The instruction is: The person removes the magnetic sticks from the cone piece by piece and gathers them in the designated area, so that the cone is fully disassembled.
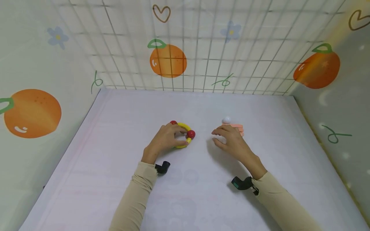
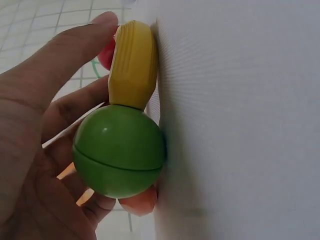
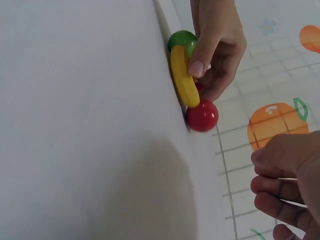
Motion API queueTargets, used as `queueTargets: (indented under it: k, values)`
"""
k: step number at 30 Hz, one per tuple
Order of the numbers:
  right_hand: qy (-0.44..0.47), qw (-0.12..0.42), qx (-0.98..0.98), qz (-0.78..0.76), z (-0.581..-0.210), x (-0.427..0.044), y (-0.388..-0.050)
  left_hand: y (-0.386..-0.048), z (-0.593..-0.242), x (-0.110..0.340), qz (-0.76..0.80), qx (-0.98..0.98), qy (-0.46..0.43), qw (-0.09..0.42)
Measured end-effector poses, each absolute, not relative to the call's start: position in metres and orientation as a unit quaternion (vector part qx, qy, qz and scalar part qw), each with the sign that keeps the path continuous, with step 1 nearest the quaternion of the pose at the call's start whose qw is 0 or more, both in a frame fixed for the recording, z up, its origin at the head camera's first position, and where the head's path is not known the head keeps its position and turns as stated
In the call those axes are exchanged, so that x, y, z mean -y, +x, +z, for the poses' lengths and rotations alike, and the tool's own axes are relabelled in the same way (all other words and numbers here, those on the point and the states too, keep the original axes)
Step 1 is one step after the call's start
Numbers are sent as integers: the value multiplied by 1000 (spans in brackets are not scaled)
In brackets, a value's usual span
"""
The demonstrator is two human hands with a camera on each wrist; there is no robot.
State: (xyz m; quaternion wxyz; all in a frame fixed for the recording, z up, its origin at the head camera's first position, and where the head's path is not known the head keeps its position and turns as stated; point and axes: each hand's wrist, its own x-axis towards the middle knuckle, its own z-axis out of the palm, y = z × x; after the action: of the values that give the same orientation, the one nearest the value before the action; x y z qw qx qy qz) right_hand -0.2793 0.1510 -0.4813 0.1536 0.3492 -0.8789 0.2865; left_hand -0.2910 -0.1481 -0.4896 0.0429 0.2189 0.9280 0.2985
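A person's left hand (image 1: 165,137) curled its fingers round a ring of balls and curved pieces (image 1: 185,125) near the middle of a white bench (image 1: 121,128), thumb against a yellow section. Visible on the ring were two red balls (image 1: 190,134), one green ball (image 2: 120,152), two yellow curved pieces (image 2: 134,65) and one orange piece (image 2: 140,202). The right hand (image 1: 232,141), thumb and fingers apart, hovered near one white ball (image 1: 226,120) and pink pieces (image 1: 238,128), too covered to count. Bare bench lay between the hands, both well inside its side edges.
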Motion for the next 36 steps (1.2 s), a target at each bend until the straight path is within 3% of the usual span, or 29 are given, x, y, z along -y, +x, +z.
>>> queueTargets:
  k: [17, 29, 36]
  values:
    - [317, 59, 899, 295, -488, -94, -298, -290, -490, 143, 334, -915, 219, 65]
    - [310, -26, 900, 306, -495, -80, -311, -288, -488, 144, 338, -912, 222, 71]
    - [338, -36, 890, 304, -500, -78, -318, -290, -489, 145, 344, -908, 230, 72]
